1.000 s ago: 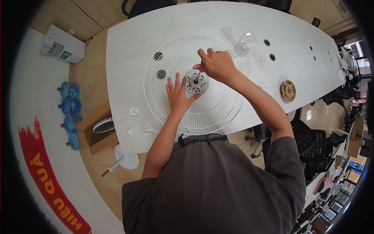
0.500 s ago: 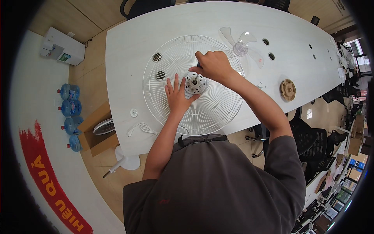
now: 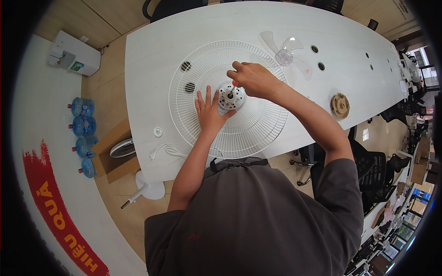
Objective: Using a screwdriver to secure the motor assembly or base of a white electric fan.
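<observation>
A white wire fan grille [image 3: 258, 133] lies flat on the table, and a round white fan motor [image 3: 225, 101] with a dark shaft stands at its centre. Spread out flat, my left hand [image 3: 211, 114] rests against the motor's left side, thumb along its near edge and fingers pointing away from me. My right hand [image 3: 252, 79] is above the motor's far right side, closed round the handle of a screwdriver [image 3: 235, 83]. Only a red bit of the handle shows below my fingers; its tip over the motor is too small to make out.
Clear fan blades [image 3: 284, 57] lie beyond the grille on the white table [image 3: 340, 41]. A brown round part [image 3: 340, 106] sits to the right. Toward the left are a small white cap [image 3: 158, 132] and a coiled white cord [image 3: 168, 149]. An open carton [image 3: 115, 170] stands on the floor.
My right hand has turned and shifted slightly, so a red part of the screwdriver handle now shows. The right elbow has swung a little outward; my left hand stays put.
</observation>
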The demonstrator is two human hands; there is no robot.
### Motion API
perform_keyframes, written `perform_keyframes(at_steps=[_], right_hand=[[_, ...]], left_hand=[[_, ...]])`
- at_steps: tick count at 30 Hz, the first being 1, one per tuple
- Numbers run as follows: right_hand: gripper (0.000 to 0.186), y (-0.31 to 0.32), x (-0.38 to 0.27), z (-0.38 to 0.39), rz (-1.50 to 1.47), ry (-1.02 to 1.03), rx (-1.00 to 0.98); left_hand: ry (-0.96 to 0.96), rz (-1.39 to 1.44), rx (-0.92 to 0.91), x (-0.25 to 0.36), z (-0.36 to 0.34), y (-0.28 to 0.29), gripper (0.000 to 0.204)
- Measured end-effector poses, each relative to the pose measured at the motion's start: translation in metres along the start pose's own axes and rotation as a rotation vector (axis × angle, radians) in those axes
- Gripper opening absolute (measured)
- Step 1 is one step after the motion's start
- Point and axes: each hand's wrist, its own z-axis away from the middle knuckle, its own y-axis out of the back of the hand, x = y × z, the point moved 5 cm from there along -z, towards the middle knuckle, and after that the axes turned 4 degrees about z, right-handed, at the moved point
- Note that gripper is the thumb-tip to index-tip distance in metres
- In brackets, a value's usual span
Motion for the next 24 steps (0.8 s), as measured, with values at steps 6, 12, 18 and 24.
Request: perform_keyframes(at_steps=[6,12,18,24], right_hand=[[0.031,0.001,-0.004,-0.003,0.072,-0.212,-0.082],[0.036,0.005,0.004,0.004,-0.002,-0.388,-0.055],[0.037,0.006,0.015,0.01,-0.082,-0.035,0.036],[0.026,0.008,0.006,0.009,0.041,-0.034,0.001]], left_hand=[[0.007,-0.001,-0.008,0.002,0.002,0.0,0.104],[-0.005,0.025,0.022,-0.002,0.001,-0.001,0.101],[0.007,0.016,-0.008,-0.001,0.0,0.0,0.1],[0.011,0.018,-0.005,-0.001,0.001,0.001,0.101]])
